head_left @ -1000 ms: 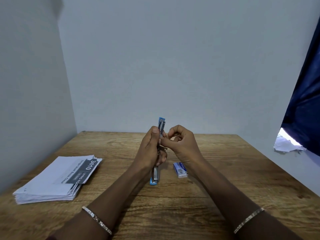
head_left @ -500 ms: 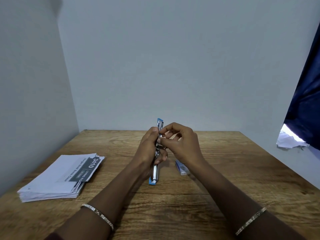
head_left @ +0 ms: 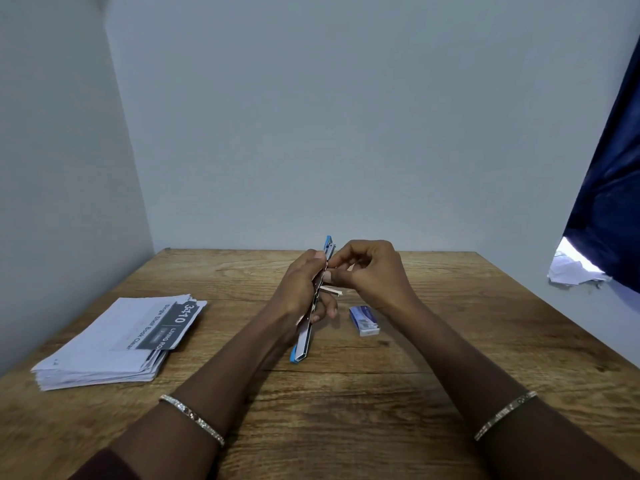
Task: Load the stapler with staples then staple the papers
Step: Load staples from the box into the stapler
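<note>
My left hand (head_left: 300, 289) grips a blue and metal stapler (head_left: 304, 341), swung open full length, its lower end close to the wooden table (head_left: 346, 410). My right hand (head_left: 375, 275) touches the stapler's upper half with thumb and fingers pinched. A short silver strip of staples (head_left: 331, 290) sticks out to the right between the two hands; which hand holds it I cannot tell. A small blue staple box (head_left: 363, 320) lies just right of the stapler. A stack of white papers (head_left: 114, 344) with a dark printed sheet on top lies at the left.
Grey walls close off the table at the back and left. A dark blue curtain (head_left: 613, 188) hangs at the right, with crumpled white paper (head_left: 571, 270) under it. Both wrists wear thin bracelets.
Both hands and the stapler stay mid-table. My right hand's fingers have shifted along the stapler's upper half, and the staple strip now shows between the hands. The staple box is uncovered again.
</note>
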The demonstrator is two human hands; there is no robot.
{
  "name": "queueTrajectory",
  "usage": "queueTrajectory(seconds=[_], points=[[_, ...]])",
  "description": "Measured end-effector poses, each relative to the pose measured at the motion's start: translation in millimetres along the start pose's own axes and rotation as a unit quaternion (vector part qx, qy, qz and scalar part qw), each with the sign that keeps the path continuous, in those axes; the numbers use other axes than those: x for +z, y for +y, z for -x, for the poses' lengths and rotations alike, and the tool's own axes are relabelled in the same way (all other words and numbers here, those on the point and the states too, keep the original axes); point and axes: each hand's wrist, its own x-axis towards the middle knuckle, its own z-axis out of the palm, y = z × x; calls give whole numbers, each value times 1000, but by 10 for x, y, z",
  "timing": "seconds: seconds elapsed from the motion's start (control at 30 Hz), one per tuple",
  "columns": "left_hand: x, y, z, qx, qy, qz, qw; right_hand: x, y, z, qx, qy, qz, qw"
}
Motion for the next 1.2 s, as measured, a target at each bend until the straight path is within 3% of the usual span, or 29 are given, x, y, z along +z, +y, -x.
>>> queueTrajectory(seconds=[0.27, 0.57, 0.8, 0.97, 1.07, 1.2], points=[[-10, -6, 23, -13, -7, -22, 1000, -79, -19, 13, -16, -65, 33, 997], [-14, 14, 42, -30, -2, 21, 999, -60, -7, 18, -44, -75, 59, 994], [-12, -5, 8, -60, 41, 88, 993, -89, 41, -24, -49, -23, 70, 996], [-45, -30, -12, -80, 29, 134, 987, -248, 89, -99, -16, 39, 41, 998], [-46, -59, -36, -89, 24, 143, 985, -366, 135, -126, 10, -12, 124, 992], [-62, -103, -72, -90, 27, 142, 985, -451, 221, -145, 32, -118, 292, 948]])
